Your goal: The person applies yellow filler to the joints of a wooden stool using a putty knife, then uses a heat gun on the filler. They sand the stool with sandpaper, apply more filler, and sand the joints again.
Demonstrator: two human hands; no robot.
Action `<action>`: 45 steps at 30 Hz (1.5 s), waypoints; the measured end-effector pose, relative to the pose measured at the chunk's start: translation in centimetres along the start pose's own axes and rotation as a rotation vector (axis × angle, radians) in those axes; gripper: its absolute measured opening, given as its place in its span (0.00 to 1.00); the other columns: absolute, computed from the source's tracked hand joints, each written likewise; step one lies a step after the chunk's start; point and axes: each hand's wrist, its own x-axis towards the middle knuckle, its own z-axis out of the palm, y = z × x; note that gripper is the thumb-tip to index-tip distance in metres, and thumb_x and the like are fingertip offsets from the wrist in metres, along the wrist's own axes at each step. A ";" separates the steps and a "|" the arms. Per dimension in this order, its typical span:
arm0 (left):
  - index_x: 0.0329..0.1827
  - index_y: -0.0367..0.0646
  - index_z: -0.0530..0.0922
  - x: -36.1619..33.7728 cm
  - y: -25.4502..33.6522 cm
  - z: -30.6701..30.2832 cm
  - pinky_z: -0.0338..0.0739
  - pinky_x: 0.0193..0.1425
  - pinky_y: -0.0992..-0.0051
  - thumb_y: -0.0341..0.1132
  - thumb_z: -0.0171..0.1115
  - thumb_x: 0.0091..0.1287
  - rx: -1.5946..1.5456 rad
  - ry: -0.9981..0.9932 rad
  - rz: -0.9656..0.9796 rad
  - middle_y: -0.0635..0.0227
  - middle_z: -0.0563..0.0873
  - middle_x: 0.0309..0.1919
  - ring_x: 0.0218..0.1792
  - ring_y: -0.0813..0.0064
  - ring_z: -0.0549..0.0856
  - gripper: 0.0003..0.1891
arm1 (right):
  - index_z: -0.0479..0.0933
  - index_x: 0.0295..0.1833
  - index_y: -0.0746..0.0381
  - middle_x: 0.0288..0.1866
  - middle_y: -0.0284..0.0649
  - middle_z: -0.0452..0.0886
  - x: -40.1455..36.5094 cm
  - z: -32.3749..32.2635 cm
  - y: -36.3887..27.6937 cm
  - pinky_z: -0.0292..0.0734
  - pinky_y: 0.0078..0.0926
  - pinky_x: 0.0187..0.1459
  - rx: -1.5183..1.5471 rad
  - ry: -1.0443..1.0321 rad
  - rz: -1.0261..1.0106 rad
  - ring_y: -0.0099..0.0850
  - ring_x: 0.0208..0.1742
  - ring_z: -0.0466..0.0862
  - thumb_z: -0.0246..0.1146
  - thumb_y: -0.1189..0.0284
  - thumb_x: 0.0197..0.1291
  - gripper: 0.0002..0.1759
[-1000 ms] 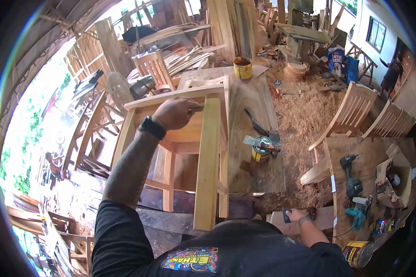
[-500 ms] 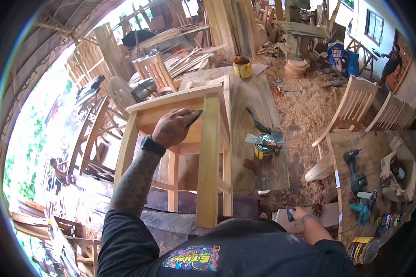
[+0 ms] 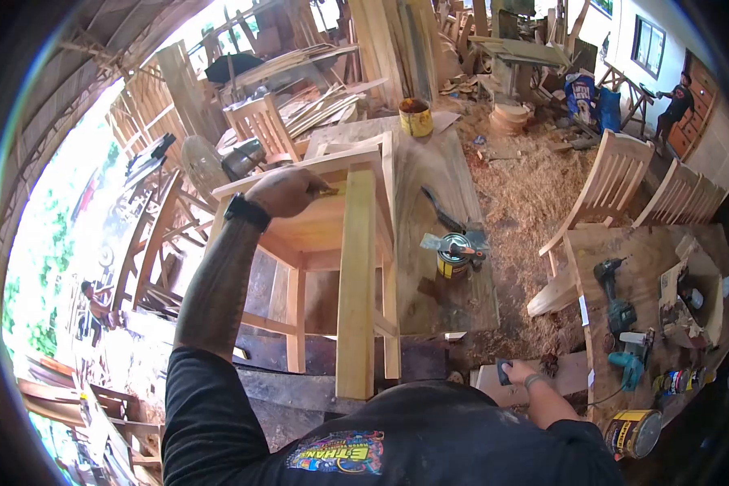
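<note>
1. Standing upright at the left side of the plywood sheet (image 3: 437, 162), the wooden frame (image 3: 322, 259) is pale and honey-toned; what its feet rest on is hard to make out.
2. Nearest the camera, its broad leg (image 3: 355, 308) is straight, square-edged and yellower than the slimmer legs, which low rails join. Behind it shows a warmer, orange-tinted panel (image 3: 320, 223).
3. The table (image 3: 648, 251) on the right bears a drill (image 3: 616, 300) near its left edge and a torn carton (image 3: 692, 296) towards its right edge.
4. Near the right edge of the plywood sheet stands a can (image 3: 449, 267), a putty knife (image 3: 432, 241) across its top.
5. A board (image 3: 565, 374) lies left of the table, below the right hand (image 3: 517, 373), whose fingers are closed round a dark block (image 3: 503, 373). This grip matches the earlier frames.
6. The left hand (image 3: 287, 192) has bunched fingers just beneath the frame's top rail. Half a second ago it was lower, against the panel; the frame itself keeps its place.
7. Pinched at those fingertips is a thin yellowish piece (image 3: 330, 192), mostly hidden; half a second ago a dark edge showed there.
</note>
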 end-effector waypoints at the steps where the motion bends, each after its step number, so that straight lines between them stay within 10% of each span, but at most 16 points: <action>1: 0.58 0.45 0.87 -0.6 0.5 -0.2 0.82 0.61 0.62 0.37 0.61 0.74 0.005 -0.023 0.013 0.56 0.91 0.51 0.52 0.56 0.89 0.14 | 0.82 0.56 0.68 0.41 0.54 0.89 -1.1 -0.5 -1.1 0.84 0.48 0.39 0.068 0.019 -0.007 0.48 0.37 0.90 0.56 0.53 0.76 0.27; 10: 0.59 0.44 0.86 1.5 -0.9 -1.0 0.79 0.65 0.61 0.34 0.58 0.74 0.073 0.088 -0.011 0.57 0.90 0.53 0.55 0.56 0.88 0.15 | 0.83 0.57 0.67 0.40 0.55 0.89 -3.7 -1.8 -2.3 0.87 0.48 0.40 0.060 -0.094 0.019 0.48 0.34 0.91 0.55 0.53 0.76 0.27; 13: 0.59 0.44 0.86 3.5 -2.7 1.0 0.79 0.66 0.62 0.33 0.57 0.72 0.058 0.124 0.066 0.56 0.89 0.55 0.56 0.55 0.87 0.16 | 0.83 0.57 0.66 0.42 0.56 0.89 4.4 4.3 6.3 0.87 0.47 0.43 -0.285 0.133 -0.145 0.48 0.37 0.91 0.54 0.53 0.76 0.27; 24: 0.60 0.47 0.86 0.2 1.0 -1.8 0.79 0.67 0.63 0.32 0.60 0.73 0.018 -0.075 0.088 0.57 0.89 0.56 0.57 0.57 0.86 0.16 | 0.83 0.57 0.65 0.41 0.55 0.89 -0.1 0.3 0.1 0.86 0.46 0.42 -0.046 -0.044 0.005 0.49 0.35 0.89 0.56 0.53 0.76 0.25; 33: 0.56 0.47 0.85 3.8 -2.5 2.1 0.80 0.62 0.62 0.30 0.57 0.70 0.109 0.241 0.203 0.57 0.89 0.52 0.55 0.58 0.86 0.15 | 0.84 0.57 0.63 0.45 0.55 0.88 1.5 0.3 -0.8 0.82 0.49 0.50 -0.079 -0.085 -0.035 0.50 0.47 0.89 0.54 0.50 0.76 0.27; 35: 0.43 0.52 0.81 6.2 -10.7 6.2 0.78 0.49 0.64 0.33 0.58 0.69 1.271 0.002 0.512 0.66 0.84 0.38 0.43 0.65 0.82 0.05 | 0.85 0.53 0.63 0.46 0.56 0.88 1.4 0.9 0.9 0.81 0.50 0.52 -0.038 -0.004 -0.213 0.53 0.48 0.88 0.52 0.46 0.75 0.31; 37: 0.40 0.54 0.76 6.1 -9.6 6.1 0.72 0.40 0.70 0.34 0.56 0.72 1.213 0.169 0.643 0.73 0.77 0.34 0.36 0.74 0.75 0.02 | 0.87 0.49 0.64 0.46 0.58 0.88 2.6 2.8 1.4 0.81 0.51 0.52 -0.111 -0.065 -0.130 0.55 0.47 0.87 0.53 0.43 0.73 0.33; 38: 0.44 0.51 0.79 5.2 0.2 2.0 0.73 0.41 0.71 0.32 0.54 0.73 1.187 -0.233 0.316 0.71 0.80 0.38 0.34 0.73 0.74 0.05 | 0.86 0.48 0.65 0.46 0.59 0.88 4.0 4.7 2.5 0.81 0.52 0.52 -0.105 0.119 -0.182 0.56 0.47 0.87 0.54 0.45 0.73 0.32; 41: 0.61 0.36 0.82 5.4 -5.1 4.3 0.80 0.61 0.59 0.26 0.57 0.69 0.170 0.243 0.355 0.51 0.87 0.53 0.51 0.49 0.86 0.18 | 0.86 0.50 0.66 0.47 0.57 0.88 2.6 1.9 -0.3 0.81 0.51 0.54 -0.127 0.010 -0.106 0.54 0.49 0.88 0.54 0.51 0.73 0.29; 45: 0.55 0.38 0.85 3.2 2.0 1.0 0.80 0.61 0.59 0.25 0.56 0.69 -0.009 0.169 0.215 0.51 0.88 0.49 0.52 0.49 0.86 0.15 | 0.86 0.53 0.66 0.52 0.55 0.88 1.6 1.4 -1.9 0.79 0.48 0.58 -0.053 0.038 -0.096 0.50 0.57 0.87 0.55 0.53 0.73 0.27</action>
